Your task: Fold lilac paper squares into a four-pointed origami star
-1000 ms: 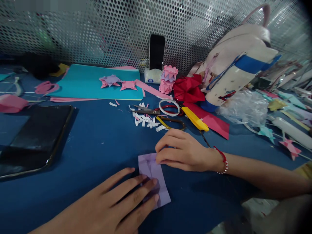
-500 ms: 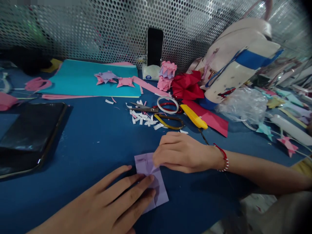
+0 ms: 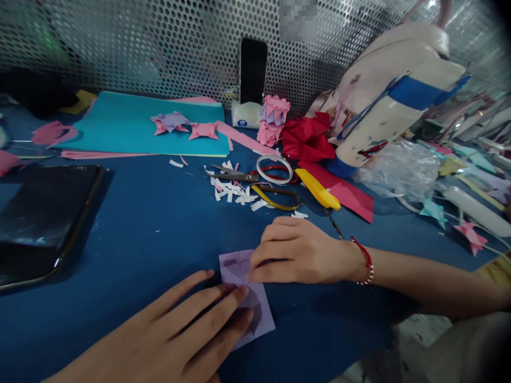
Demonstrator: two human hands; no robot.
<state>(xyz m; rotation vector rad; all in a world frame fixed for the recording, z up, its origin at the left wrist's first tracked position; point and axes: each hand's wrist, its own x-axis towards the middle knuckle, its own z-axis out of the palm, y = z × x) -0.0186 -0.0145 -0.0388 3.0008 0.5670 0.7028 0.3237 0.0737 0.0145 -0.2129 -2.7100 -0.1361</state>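
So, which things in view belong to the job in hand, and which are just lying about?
Belonging to the job:
purple paper, with the left hand and right hand on it

Seemingly just lying about, untouched:
scissors
paper scraps
teal sheet
bottle
upright phone

Left hand [image 3: 175,330] and right hand [image 3: 301,252]: two, one of each
Purple paper [image 3: 262,308]: one piece
Flat phone [image 3: 43,226] and upright phone [image 3: 253,72]: two
Scissors [image 3: 241,176]: one pair
Yellow cutter [image 3: 318,190]: one
White ring [image 3: 275,182]: one
Purple-pink shape [image 3: 171,122] and pink shape [image 3: 203,131] on the turquoise paper [image 3: 115,127]: two
Turquoise star [image 3: 434,211] and pink star [image 3: 471,238]: two
Stacked pink-and-purple ornament [image 3: 273,119]: one
Red folded flower [image 3: 307,138]: one
Bottle [image 3: 383,127]: one
Bag [image 3: 377,64]: one
Bracelet [image 3: 362,256]: one
White clippings [image 3: 229,192]: many, too jumbled to count
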